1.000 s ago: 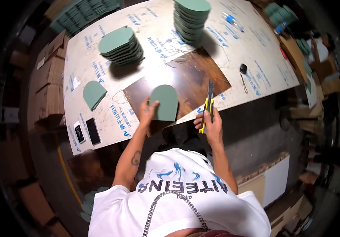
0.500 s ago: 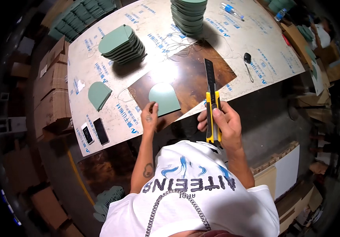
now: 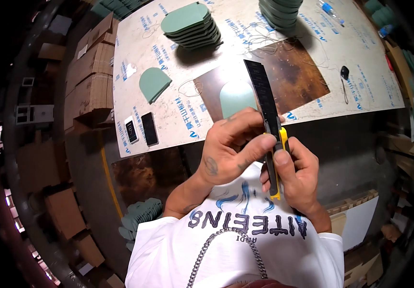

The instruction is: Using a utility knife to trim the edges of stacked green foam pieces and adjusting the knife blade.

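right hand's grip (image 3: 300, 173) curled around a yellow-and-black utility knife (image 3: 263, 91), left hand's grip (image 3: 231, 144) pinching it higher up, green panel (image 3: 236, 96) beyond both grips, on a brown board (image 3: 296, 72)

Table (image 3: 377, 89), one: pale top, blue print. Directly on it:
Mottled brown sheet (image 3: 305, 72), glossy, towards the near edge, with one arched green panel (image 3: 235, 96) laid on it, partly hidden.
Stack of green panels (image 3: 187, 21), far side, left of centre.
Second green stack (image 3: 281, 12), further right, upper part out of frame.
Small green pile (image 3: 154, 82), left.
Black phone (image 3: 149, 128) and, just beside it, white-edged device (image 3: 130, 129), near left corner.
Thin strings (image 3: 275, 36), loose, by the sheet's far edge.
Clear bottle (image 3: 331, 12), lying, far right.
Small black object (image 3: 345, 72) with cord, right; kind uncertain.
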A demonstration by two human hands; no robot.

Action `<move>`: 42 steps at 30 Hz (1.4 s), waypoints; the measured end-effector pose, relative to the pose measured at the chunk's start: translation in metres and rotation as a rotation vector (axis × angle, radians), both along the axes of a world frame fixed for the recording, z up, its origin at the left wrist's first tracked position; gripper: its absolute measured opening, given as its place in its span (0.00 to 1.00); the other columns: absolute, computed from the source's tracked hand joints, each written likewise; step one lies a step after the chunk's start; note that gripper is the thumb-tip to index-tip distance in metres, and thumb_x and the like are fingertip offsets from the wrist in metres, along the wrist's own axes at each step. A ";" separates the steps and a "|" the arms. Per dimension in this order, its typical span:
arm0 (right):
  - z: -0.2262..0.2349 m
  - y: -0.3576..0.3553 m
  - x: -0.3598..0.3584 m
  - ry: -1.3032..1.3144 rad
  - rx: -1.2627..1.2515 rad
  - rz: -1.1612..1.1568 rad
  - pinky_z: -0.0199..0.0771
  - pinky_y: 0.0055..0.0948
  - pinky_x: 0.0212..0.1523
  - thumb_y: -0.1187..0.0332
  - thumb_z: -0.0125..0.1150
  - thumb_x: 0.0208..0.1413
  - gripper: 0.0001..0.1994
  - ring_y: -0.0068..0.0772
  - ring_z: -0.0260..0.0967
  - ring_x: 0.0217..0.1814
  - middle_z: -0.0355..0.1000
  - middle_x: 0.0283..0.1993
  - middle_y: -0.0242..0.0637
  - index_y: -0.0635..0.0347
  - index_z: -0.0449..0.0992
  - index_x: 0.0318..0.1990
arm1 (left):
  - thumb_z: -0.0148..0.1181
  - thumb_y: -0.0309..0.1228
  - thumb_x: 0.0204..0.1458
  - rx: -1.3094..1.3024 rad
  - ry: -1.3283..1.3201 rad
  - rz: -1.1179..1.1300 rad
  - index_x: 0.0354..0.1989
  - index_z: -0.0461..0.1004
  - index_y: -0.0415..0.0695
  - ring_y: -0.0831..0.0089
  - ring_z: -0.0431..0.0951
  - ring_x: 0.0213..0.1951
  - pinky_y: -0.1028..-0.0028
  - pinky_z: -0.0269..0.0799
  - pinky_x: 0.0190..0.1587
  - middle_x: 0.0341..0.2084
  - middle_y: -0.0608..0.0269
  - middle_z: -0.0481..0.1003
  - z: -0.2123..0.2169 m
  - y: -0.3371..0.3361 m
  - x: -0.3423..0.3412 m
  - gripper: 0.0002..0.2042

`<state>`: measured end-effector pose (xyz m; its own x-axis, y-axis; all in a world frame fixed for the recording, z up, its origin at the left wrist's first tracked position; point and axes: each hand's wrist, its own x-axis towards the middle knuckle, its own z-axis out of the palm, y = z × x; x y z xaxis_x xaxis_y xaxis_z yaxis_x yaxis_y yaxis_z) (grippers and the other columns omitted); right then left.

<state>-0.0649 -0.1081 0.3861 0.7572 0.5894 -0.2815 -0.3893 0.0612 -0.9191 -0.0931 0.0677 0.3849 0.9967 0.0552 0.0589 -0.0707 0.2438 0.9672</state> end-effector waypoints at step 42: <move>0.038 -0.011 0.000 0.235 0.110 0.343 0.79 0.29 0.32 0.58 0.54 0.66 0.18 0.31 0.79 0.30 0.78 0.31 0.42 0.71 0.72 0.44 | 0.64 0.35 0.58 -0.128 0.170 0.283 0.25 0.75 0.39 0.85 0.68 0.15 0.84 0.60 0.18 0.14 0.67 0.72 0.037 0.011 0.003 0.14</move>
